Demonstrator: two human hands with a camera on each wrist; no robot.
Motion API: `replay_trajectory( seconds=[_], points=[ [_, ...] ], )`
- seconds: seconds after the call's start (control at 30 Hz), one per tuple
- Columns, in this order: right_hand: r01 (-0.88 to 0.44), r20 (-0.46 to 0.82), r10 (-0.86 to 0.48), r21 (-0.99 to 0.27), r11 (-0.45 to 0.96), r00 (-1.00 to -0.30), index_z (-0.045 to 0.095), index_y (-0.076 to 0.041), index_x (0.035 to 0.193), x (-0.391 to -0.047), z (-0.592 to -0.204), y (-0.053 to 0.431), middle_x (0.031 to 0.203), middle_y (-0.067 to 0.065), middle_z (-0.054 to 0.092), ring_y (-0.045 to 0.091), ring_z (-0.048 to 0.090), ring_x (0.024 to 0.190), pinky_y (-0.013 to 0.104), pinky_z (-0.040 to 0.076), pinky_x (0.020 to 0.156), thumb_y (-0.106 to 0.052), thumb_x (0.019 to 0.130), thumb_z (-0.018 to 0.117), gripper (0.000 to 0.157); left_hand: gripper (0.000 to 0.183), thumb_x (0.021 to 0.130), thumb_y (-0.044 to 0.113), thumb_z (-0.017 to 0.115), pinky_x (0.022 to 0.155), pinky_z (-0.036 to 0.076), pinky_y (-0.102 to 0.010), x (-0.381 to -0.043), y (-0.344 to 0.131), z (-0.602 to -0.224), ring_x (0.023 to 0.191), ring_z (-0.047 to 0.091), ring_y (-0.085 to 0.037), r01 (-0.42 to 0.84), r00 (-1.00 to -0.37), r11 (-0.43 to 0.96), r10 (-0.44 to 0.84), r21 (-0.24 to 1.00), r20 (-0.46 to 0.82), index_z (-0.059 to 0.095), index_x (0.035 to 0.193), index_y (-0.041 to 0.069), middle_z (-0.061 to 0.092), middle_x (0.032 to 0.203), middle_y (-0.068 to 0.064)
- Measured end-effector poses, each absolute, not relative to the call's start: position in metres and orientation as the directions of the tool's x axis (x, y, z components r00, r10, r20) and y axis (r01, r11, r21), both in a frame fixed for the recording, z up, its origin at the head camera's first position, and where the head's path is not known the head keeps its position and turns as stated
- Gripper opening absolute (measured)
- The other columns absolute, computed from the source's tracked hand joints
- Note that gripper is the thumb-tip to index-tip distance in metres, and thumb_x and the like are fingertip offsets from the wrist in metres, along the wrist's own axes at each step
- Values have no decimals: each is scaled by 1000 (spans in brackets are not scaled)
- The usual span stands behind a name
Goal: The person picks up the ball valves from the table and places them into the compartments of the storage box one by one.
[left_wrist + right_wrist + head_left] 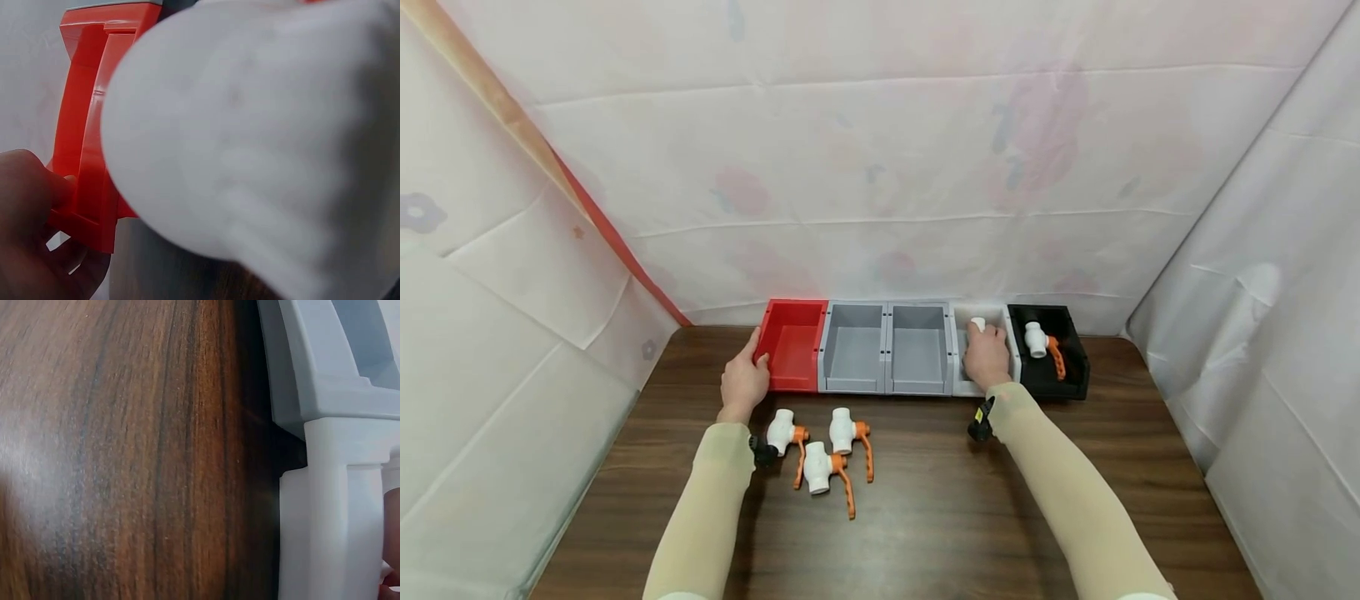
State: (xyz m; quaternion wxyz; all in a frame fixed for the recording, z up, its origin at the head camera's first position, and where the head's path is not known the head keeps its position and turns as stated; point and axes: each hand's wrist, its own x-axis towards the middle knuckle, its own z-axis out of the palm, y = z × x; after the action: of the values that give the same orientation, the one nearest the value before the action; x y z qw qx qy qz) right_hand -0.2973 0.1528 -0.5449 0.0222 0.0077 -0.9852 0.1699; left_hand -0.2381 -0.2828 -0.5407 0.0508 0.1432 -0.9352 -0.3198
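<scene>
My left hand (745,382) grips the left wall of the red bin (796,354), its thumb inside the wall and the other fingers outside. Inside the white bin (965,388), my right hand (987,357) holds a white ball valve (977,322); only the valve's top end shows, and the fingers hide the rest. Near my left wrist lie three white ball valves with orange lever handles: a left one (781,431), a right one (842,430) and a front one (817,468). A blurred white valve body (237,125) fills much of the left wrist view.
Two grey bins, one left (853,354) and one right (919,357), stand between the red and white bins. At the row's right end, a black bin (1051,388) contains another orange-handled valve (1036,340). Behind the wooden table (925,517) hangs a pale curtain (880,167).
</scene>
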Motion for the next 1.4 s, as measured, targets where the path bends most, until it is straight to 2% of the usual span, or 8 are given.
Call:
replay_trajectory(
  seconds=[0.4, 0.6, 0.8, 0.97, 1.23, 1.4],
  points=[
    [-11, -15, -16, -315, 949, -1000, 46, -8, 147, -298, -544, 152, 133, 32, 46, 51, 36, 128, 58, 48, 90, -7, 95, 56, 53, 60, 105, 24, 46, 83, 47, -61, -239, -284, -539, 106, 58, -48, -220, -955, 759, -297, 613, 25, 23, 159, 32, 49, 143, -26],
    [-31, -55, -48, -286, 958, -997, 42, -7, 150, -298, -540, 155, 135, 34, 43, 52, 36, 129, 57, 47, 94, -9, 96, 55, 55, 60, 105, 24, 46, 85, 46, -62, -240, -283, -541, 107, 57, -48, -232, -953, 761, -303, 606, 15, 22, 159, 32, 49, 143, -26],
    [-36, -85, -64, -299, 954, -994, 38, -7, 152, -296, -537, 158, 145, 33, 35, 53, 28, 134, 57, 44, 97, -8, 97, 51, 57, 59, 104, 24, 47, 88, 45, -63, -241, -282, -543, 109, 56, -48, -226, -953, 756, -301, 614, 19, 26, 159, 29, 49, 144, -26],
    [-52, -81, -78, -280, 958, -994, 34, -5, 153, -296, -537, 159, 151, 30, 31, 51, 24, 138, 56, 39, 104, -13, 97, 56, 61, 60, 104, 25, 48, 88, 45, -62, -243, -284, -545, 109, 56, -47, -236, -950, 749, -311, 619, 14, 25, 159, 31, 49, 144, -25],
    [-129, 6, -131, -229, 965, -991, 47, -1, 144, -297, -530, 156, 145, 26, 42, 46, 33, 135, 52, 29, 112, -17, 96, 57, 52, 61, 104, 25, 47, 86, 46, -61, -241, -287, -547, 108, 57, -47, -248, -947, 740, -321, 626, 5, 23, 159, 34, 48, 145, -25],
    [-143, 94, -122, -270, 952, -988, 56, -3, 138, -293, -516, 160, 140, 23, 50, 46, 42, 130, 55, 40, 104, -17, 94, 57, 46, 60, 105, 25, 46, 86, 46, -62, -240, -288, -546, 109, 56, -48, -250, -948, 741, -319, 624, -1, 21, 159, 34, 47, 145, -26]
  ],
)
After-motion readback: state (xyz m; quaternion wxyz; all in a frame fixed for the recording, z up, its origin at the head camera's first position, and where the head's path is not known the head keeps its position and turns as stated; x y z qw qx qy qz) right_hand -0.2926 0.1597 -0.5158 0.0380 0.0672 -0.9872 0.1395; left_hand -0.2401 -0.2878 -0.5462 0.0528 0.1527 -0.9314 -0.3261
